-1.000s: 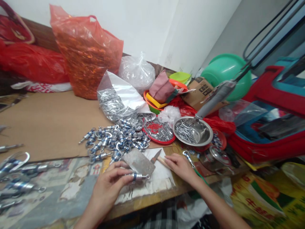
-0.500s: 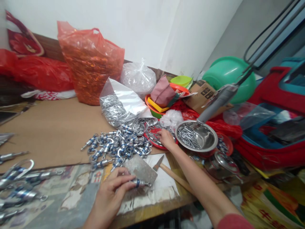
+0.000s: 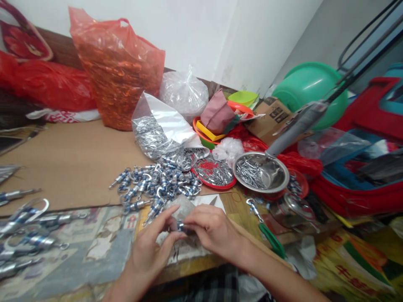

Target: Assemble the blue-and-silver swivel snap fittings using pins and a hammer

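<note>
My left hand (image 3: 150, 246) is closed on a small silver-and-blue metal hook fitting (image 3: 180, 226) at the front edge of the table. My right hand (image 3: 217, 230) meets it there, fingers pinched together at the fitting's end; anything small between those fingertips is hidden. Under and behind the hands is a grey block (image 3: 186, 204), partly covered. The tip of a knife blade (image 3: 213, 201) shows past my right hand. Just beyond lies a pile of similar hook fittings (image 3: 163, 183). A red tray (image 3: 232, 185) of small metal pieces sits to its right.
A steel bowl (image 3: 286, 183) of metal pins stands right of the tray. Nearer are a green-handled tool (image 3: 272, 240) and one loose fitting (image 3: 253, 209). More fittings (image 3: 34, 237) lie at left. Bags, including an orange bag (image 3: 121, 84), line the wall.
My right hand has come back from the red tray to the fitting in my left hand. The green-handled tool, earlier hidden behind my right forearm, now shows.
</note>
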`<state>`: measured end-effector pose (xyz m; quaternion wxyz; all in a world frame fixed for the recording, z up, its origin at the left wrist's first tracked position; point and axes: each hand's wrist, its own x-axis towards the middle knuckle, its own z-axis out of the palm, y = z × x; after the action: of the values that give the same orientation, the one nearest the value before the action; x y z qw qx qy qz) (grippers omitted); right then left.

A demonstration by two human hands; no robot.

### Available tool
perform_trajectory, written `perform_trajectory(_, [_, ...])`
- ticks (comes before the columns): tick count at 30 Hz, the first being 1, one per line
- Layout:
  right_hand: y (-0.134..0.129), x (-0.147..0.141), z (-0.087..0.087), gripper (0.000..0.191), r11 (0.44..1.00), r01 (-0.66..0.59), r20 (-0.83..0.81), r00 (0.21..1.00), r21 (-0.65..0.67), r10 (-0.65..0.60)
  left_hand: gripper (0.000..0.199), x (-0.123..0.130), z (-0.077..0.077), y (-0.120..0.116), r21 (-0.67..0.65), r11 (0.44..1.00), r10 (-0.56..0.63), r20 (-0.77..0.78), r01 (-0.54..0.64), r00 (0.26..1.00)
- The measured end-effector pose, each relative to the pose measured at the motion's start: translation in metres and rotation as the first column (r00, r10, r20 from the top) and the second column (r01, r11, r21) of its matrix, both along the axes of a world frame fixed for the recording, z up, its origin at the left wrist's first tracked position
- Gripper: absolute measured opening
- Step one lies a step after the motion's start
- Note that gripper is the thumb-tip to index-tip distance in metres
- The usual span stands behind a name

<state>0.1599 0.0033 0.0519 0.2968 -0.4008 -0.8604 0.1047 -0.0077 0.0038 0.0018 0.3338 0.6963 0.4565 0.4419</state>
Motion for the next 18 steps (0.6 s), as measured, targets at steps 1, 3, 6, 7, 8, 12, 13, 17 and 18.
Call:
perform_trajectory(1, [0.0,0.0,0.002,0.018,1.0,-0.015,0.008,1.0,0.01,0.015,0.044,0.0,0.0,0.0,0.012,1.0,0.006,-0.005,-0.006,1.0])
perform_trajectory(3, [0.0,0.001,0.007,0.018,0.999,-0.045,0.054,0.998,0.016,0.044,0.04,-0.001,0.003,-0.001,0.051,0.999,0.01,-0.009,-0.009,1.0])
perform_trajectory(6, [-0.002,0.002,0.012,0.019,0.999,-0.054,0.094,0.994,-0.008,0.055,0.019,-0.001,0.009,-0.002,0.103,0.995,-0.014,0.039,0.01,0.999])
perform_trajectory(7, [-0.004,0.002,0.012,0.018,0.999,-0.051,0.074,0.996,-0.017,0.052,0.014,-0.001,0.012,-0.002,0.086,0.996,-0.012,0.069,0.006,0.998])
perform_trajectory(8, [-0.005,0.002,0.01,0.016,0.999,-0.05,0.037,0.998,-0.022,0.05,0.011,-0.002,0.015,-0.003,0.042,0.999,0.002,0.103,-0.007,0.995])
perform_trajectory(12, [-0.01,0.005,-0.003,0.022,0.991,-0.076,-0.09,0.992,0.113,0.086,0.006,-0.004,0.026,-0.003,-0.268,0.963,0.086,0.217,-0.026,0.972])
perform_trajectory(13, [-0.01,0.005,-0.007,0.021,0.976,-0.094,-0.083,0.99,0.196,0.112,0.007,-0.005,0.029,-0.003,-0.318,0.948,0.09,0.216,-0.017,0.972])
perform_trajectory(17, [-0.007,0.006,-0.012,0.018,0.892,-0.174,0.012,0.983,0.417,0.186,0.012,-0.008,0.04,-0.003,-0.288,0.957,0.054,0.08,-0.028,0.995])
perform_trajectory(18, [-0.005,0.006,-0.011,0.017,0.884,-0.182,0.026,0.982,0.43,0.189,0.012,-0.008,0.041,-0.003,-0.244,0.969,0.047,0.05,-0.033,0.998])
